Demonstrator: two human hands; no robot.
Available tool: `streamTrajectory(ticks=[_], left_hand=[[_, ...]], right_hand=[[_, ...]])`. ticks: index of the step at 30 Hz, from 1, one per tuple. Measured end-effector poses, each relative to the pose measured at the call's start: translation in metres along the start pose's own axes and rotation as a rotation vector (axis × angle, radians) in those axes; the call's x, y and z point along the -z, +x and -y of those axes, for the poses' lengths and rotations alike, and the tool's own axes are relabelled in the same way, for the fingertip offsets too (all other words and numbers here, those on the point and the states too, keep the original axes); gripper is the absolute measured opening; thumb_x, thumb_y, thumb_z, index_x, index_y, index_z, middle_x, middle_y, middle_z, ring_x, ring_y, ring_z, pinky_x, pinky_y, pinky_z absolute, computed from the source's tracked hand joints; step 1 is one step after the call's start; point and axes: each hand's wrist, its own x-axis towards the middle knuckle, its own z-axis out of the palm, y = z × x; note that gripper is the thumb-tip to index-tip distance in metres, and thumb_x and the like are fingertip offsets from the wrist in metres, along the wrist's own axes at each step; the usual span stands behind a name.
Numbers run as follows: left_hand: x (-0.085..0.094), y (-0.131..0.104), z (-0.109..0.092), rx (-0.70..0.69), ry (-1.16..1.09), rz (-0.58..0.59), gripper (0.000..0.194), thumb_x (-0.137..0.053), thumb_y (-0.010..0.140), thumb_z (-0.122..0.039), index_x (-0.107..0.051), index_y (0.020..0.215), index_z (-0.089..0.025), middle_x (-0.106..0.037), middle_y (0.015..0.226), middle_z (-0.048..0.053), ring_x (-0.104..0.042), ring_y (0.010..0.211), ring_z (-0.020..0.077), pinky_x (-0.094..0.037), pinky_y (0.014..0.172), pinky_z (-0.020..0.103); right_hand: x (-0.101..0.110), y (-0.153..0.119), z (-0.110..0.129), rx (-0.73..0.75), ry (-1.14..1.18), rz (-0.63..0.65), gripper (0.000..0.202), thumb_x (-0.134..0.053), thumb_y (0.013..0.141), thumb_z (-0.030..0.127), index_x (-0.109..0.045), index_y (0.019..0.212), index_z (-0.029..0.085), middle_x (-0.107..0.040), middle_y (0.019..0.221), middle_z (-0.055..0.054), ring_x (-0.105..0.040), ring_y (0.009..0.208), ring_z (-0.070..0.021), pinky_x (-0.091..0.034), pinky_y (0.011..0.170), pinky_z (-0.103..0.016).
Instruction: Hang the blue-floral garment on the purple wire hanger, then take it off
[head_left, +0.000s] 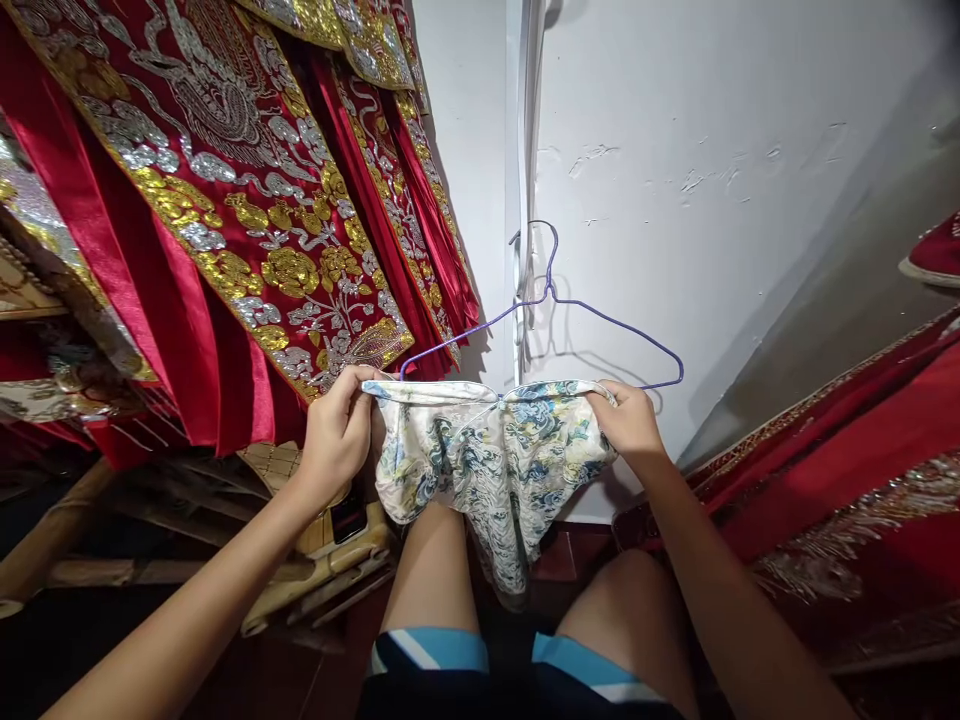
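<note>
A white garment (pixel 487 450) with a blue, green and yellow swirl pattern is stretched out between my two hands. My left hand (pixel 337 425) is closed on its upper left corner, and my right hand (pixel 626 415) grips the upper right corner. Behind the garment's top edge a purple wire hanger (pixel 600 315) shows its hook and shoulders. The hanger's lower part is mostly hidden by the cloth, and its right end sticks out just above my right hand. The cloth hangs down over my lap in folds.
Red costumes with gold and silver sequins (pixel 292 220) hang at the left. A white wall (pixel 637 170) with a vertical pipe or frame edge (pixel 523 150) stands ahead. Bamboo furniture (pixel 330 570) is at the lower left, and red embroidered cloth (pixel 847 470) lies along the right.
</note>
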Motion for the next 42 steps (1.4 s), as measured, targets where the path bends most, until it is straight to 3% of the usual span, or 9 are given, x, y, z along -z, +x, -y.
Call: streamTrajectory(ticks=[11, 19, 23, 26, 29, 31, 34, 37, 42], left_hand=[[-0.018, 0.022, 0.014, 0.067, -0.015, -0.01, 0.02, -0.044, 0.094, -0.021, -0.063, 0.097, -0.018, -0.069, 0.092, 0.003, -0.063, 0.083, 0.017, -0.046, 0.076, 0.027], [-0.055, 0.075, -0.022, -0.063, -0.076, 0.069, 0.026, -0.045, 0.091, -0.018, -0.07, 0.099, -0.018, -0.072, 0.091, 0.004, -0.06, 0.074, 0.0162, -0.043, 0.067, 0.028], [-0.069, 0.081, -0.034, -0.108, -0.028, 0.094, 0.029, -0.046, 0.093, -0.021, -0.064, 0.116, -0.019, -0.062, 0.067, 0.0, -0.051, 0.058, 0.0151, -0.037, 0.06, 0.03], [-0.07, 0.079, -0.031, -0.111, -0.01, 0.041, 0.038, -0.05, 0.094, -0.027, -0.052, 0.131, -0.018, -0.05, 0.054, -0.006, -0.045, 0.05, 0.0152, -0.034, 0.057, 0.03], [-0.069, 0.078, -0.025, -0.131, -0.008, 0.015, 0.028, -0.052, 0.094, -0.028, -0.06, 0.119, -0.018, -0.055, 0.056, -0.004, -0.047, 0.05, 0.0139, -0.036, 0.058, 0.029], [-0.068, 0.079, -0.022, -0.156, -0.024, 0.017, 0.021, -0.052, 0.094, -0.03, -0.065, 0.105, -0.017, -0.064, 0.065, 0.0, -0.055, 0.055, 0.0142, -0.04, 0.06, 0.029], [-0.063, 0.081, -0.02, -0.173, 0.021, 0.002, 0.024, -0.053, 0.095, -0.034, -0.07, 0.094, -0.018, -0.072, 0.077, 0.004, -0.063, 0.064, 0.0163, -0.042, 0.064, 0.028], [-0.052, 0.083, -0.013, -0.131, 0.129, -0.037, 0.032, -0.056, 0.094, -0.042, -0.072, 0.082, -0.018, -0.072, 0.074, 0.004, -0.063, 0.064, 0.0176, -0.041, 0.063, 0.029], [-0.038, 0.082, 0.002, -0.064, 0.214, -0.052, 0.039, -0.053, 0.094, -0.047, -0.07, 0.075, -0.018, -0.069, 0.069, 0.004, -0.061, 0.064, 0.0188, -0.038, 0.062, 0.03]], right_hand=[[0.0, -0.005, -0.003, -0.04, 0.108, 0.023, 0.025, -0.06, 0.072, 0.036, -0.049, 0.056, 0.02, -0.034, 0.056, 0.004, -0.033, 0.057, -0.0126, -0.025, 0.052, -0.026], [-0.01, -0.015, -0.007, 0.033, 0.118, 0.058, 0.027, -0.056, 0.075, 0.033, -0.04, 0.056, 0.022, -0.03, 0.057, 0.005, -0.03, 0.056, -0.0118, -0.023, 0.051, -0.027], [-0.001, -0.023, -0.002, 0.118, 0.094, 0.018, 0.014, -0.053, 0.076, 0.028, -0.064, 0.078, 0.019, -0.048, 0.063, 0.002, -0.042, 0.059, -0.0152, -0.033, 0.055, -0.027], [0.015, -0.02, 0.0, 0.14, 0.114, -0.136, 0.073, -0.058, 0.071, 0.024, -0.047, 0.143, 0.023, -0.064, 0.086, -0.002, -0.056, 0.065, -0.0187, -0.043, 0.061, -0.029], [0.033, -0.003, -0.002, 0.115, 0.046, -0.257, 0.108, -0.062, 0.065, 0.023, -0.014, 0.161, 0.021, -0.067, 0.093, -0.005, -0.058, 0.063, -0.0186, -0.045, 0.059, -0.03], [0.044, 0.012, -0.004, 0.098, -0.06, -0.208, 0.098, -0.063, 0.063, 0.023, -0.032, 0.156, 0.013, -0.069, 0.089, -0.006, -0.058, 0.064, -0.0188, -0.045, 0.059, -0.03], [0.058, 0.031, -0.002, 0.052, -0.164, -0.04, 0.055, -0.059, 0.064, 0.025, -0.07, 0.116, 0.008, -0.067, 0.07, -0.005, -0.055, 0.06, -0.0183, -0.041, 0.056, -0.029], [0.073, 0.036, 0.006, 0.041, -0.182, 0.13, 0.031, -0.061, 0.067, 0.029, -0.077, 0.089, 0.014, -0.068, 0.064, -0.004, -0.056, 0.059, -0.0189, -0.039, 0.054, -0.029], [0.097, 0.033, 0.024, 0.012, -0.105, 0.396, 0.03, -0.075, 0.067, 0.041, -0.083, 0.085, 0.018, -0.079, 0.089, -0.011, -0.069, 0.08, -0.03, -0.049, 0.062, -0.034]])
